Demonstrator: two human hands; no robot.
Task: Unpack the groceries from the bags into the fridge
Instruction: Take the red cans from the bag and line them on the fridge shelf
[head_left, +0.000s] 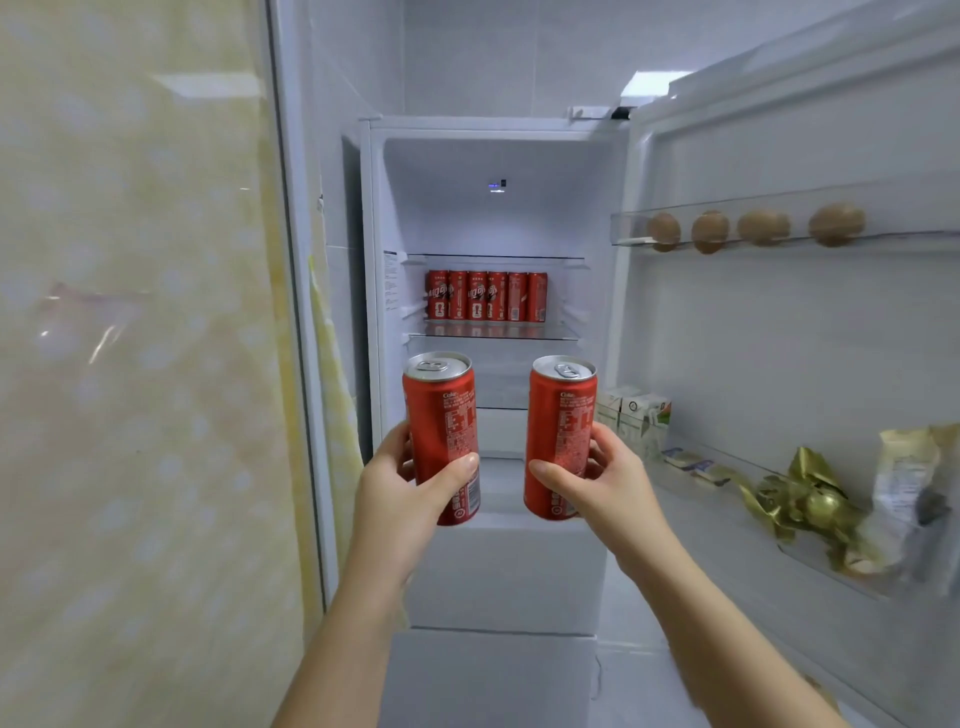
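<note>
The white fridge (387, 208) stands open straight ahead. My left hand (402, 480) grips a tall red cola can (441, 415) upright, in front of the fridge's lower shelves. My right hand (605, 480) holds a second red cola can (558, 421) upright beside it, a small gap between the two. A row of several identical red cans (487, 295) stands at the back of a glass shelf (493, 332) inside. The shelf below that row looks bare. No grocery bag is in view.
The open fridge door (810, 338) swings out on the right. Its upper rack holds several brown eggs (756, 227); its lower rack holds small cartons (636, 413), butter portions (696, 465), gold-wrapped items (805, 501) and a pale bag (904, 493). A glossy tiled wall (130, 338) fills the left.
</note>
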